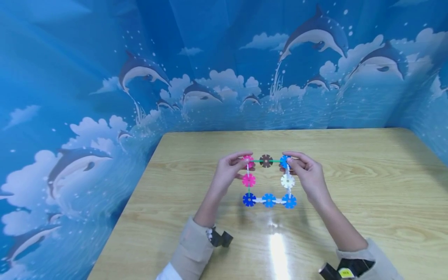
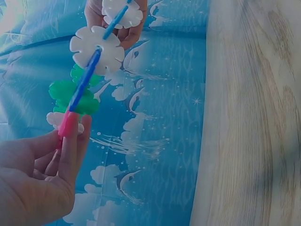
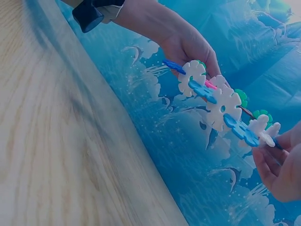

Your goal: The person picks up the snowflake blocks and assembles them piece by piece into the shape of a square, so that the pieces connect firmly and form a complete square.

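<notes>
Notched plastic snowflake discs are joined into a square ring held up above the table. My left hand (image 1: pixel 226 173) pinches its far left corner, at a pink disc (image 1: pixel 249 180) side. My right hand (image 1: pixel 309 175) pinches the blue corner disc (image 1: pixel 285 161) at the far right. Between the two hands sits a brown disc (image 1: pixel 266 161). A white disc (image 1: pixel 287 181) is on the right side, and blue discs (image 1: pixel 268 200) run along the near side. White linking discs (image 2: pixel 113 54) and green discs (image 2: pixel 77 98) stand edgewise between them in the left wrist view.
A wood-grain table (image 1: pixel 168 217) spreads beneath the hands, with a bright light reflection near its front. Behind and to the left hangs a blue dolphin-print cloth (image 1: pixel 224 58). Dark wrist cameras (image 1: pixel 221 238) are strapped over both sleeves.
</notes>
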A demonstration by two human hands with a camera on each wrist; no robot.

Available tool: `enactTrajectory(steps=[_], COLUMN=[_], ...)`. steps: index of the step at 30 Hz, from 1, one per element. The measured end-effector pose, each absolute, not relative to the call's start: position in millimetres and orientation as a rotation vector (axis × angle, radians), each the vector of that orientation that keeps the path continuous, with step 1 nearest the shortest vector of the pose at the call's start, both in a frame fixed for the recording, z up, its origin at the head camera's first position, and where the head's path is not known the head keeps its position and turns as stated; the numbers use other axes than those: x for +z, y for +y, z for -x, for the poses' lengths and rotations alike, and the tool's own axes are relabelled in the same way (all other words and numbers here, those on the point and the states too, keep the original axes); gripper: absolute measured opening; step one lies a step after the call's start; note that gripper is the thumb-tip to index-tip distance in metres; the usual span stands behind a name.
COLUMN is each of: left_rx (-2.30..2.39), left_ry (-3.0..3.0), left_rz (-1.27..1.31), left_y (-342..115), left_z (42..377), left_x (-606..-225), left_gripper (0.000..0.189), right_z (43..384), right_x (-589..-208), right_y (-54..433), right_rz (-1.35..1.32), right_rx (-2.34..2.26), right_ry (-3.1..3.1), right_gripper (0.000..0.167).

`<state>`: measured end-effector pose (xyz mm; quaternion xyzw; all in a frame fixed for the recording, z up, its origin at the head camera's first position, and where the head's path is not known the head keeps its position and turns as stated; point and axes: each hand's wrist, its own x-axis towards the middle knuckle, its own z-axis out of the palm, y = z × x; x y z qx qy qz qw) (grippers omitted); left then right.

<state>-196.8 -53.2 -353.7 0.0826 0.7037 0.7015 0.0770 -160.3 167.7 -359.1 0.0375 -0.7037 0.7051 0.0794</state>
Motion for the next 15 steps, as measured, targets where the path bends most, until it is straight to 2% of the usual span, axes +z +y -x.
enactTrajectory(steps=[15], left_rx=[2.034], left_ry=[2.195], left_rz=[-0.193], left_y=[-52.6], left_z=[195.1], left_x=[-352.2], left_gripper=[0.025], right_z=[158.3], right_x=[-366.4], right_y=[157.7], right_rz=[-0.018], right_rx=[2.059], right_ry=[-2.048], right_gripper=[0.028])
